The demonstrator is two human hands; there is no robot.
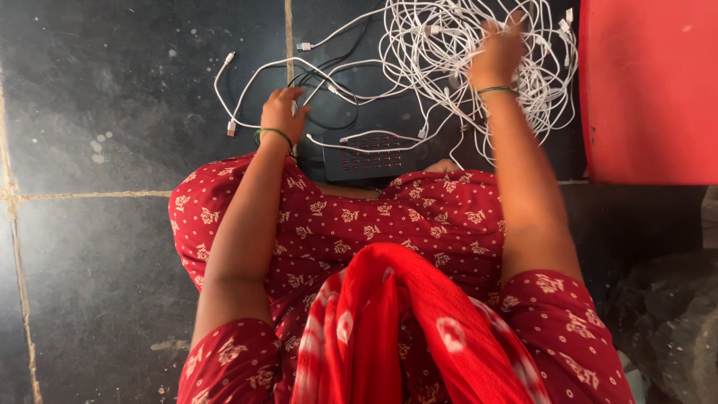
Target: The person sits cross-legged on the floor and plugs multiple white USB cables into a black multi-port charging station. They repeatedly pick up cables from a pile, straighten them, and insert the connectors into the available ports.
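I look straight down at my lap in a red flowered dress. A big tangle of white cables (449,52) lies on the dark floor ahead. My right hand (497,52) reaches into the tangle, its fingers closed among the cables. My left hand (283,112) rests on a loose white cable (247,82) and a black cable (340,56), fingers curled on them. A black multi-port charging block (369,157) sits on the floor between my hands, close to my knees.
A red plastic object (649,90) stands at the right, touching the edge of the cable pile. Dark stone floor tiles (97,97) with pale grout lines stretch to the left. A red scarf (396,329) hangs down my front.
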